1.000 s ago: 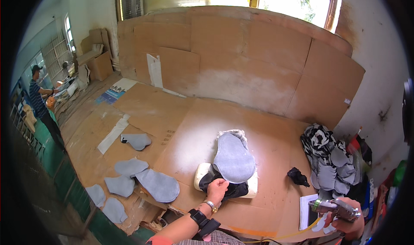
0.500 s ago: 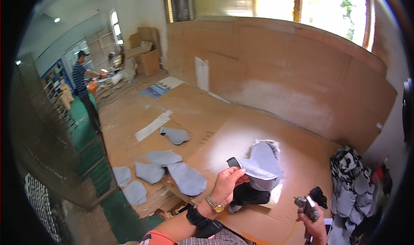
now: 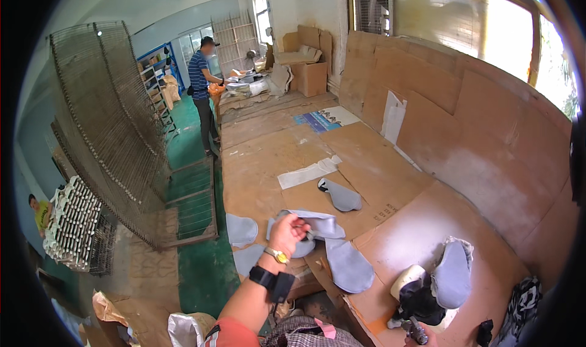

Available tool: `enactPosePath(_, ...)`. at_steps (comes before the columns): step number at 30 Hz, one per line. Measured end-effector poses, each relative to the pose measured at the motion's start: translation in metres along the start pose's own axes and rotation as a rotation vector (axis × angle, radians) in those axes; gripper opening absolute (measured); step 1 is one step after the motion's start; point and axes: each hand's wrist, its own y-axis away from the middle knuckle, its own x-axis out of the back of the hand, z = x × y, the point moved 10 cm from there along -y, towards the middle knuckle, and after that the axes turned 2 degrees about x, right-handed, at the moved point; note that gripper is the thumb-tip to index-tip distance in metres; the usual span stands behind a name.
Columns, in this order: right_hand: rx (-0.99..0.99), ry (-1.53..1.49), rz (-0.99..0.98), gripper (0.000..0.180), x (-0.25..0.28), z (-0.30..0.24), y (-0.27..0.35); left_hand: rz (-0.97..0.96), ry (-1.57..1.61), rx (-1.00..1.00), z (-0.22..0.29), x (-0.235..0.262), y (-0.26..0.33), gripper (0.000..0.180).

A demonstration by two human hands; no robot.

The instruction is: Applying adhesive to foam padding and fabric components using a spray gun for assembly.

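Observation:
My left hand (image 3: 288, 232) is stretched over the cardboard-covered table, its fingers closed on a grey sole-shaped piece (image 3: 321, 223). Below and around it lie more flat grey pieces (image 3: 349, 266), some overlapping. One with a dark end (image 3: 342, 195) rests farther off. Low in the picture, my right hand (image 3: 425, 337) grips a metal spray gun (image 3: 417, 329), partly cut off by the lower edge. Just beyond the gun, a stack of grey soles with a fuzzy white edge (image 3: 453, 275) leans beside a crumpled black cloth (image 3: 422, 303).
Cardboard sheets (image 3: 464, 115) line the wall under the windows. A white strip (image 3: 309, 171) lies mid-table. Left of the table are a wire mesh rack (image 3: 110, 109) and a green floor (image 3: 198, 267). One person (image 3: 199, 72) stands at the far end; another (image 3: 41, 214) is far left.
My left hand has carried the grey piece left, away from the fuzzy-edged stack to the laid-out pieces. The view has swung left, and the right hand with the spray gun sits lower in it.

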Motion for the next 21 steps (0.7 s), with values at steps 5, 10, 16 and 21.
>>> enactPosePath(5, -0.033, -0.01, 0.039, 0.044, -0.057, -0.033, -0.026, 0.196, 0.049, -0.274, 0.101, 0.088, -0.11, 0.008)
enactPosePath(10, -0.032, 0.235, 0.055, 0.047, -0.11, -0.073, -0.05, 0.314, 0.021, -0.348, 0.113, 0.167, -0.192, 0.011)
enactPosePath(16, -0.261, 0.432, 0.018, 0.05, -0.14, -0.071, -0.068, 0.421, -0.047, 0.287, -0.029, 0.249, -0.24, 0.051)
enactPosePath(21, -0.184, 0.427, 0.003, 0.05, -0.146, -0.073, -0.09, 0.164, -0.162, 0.327, -0.057, 0.229, -0.218, 0.055)
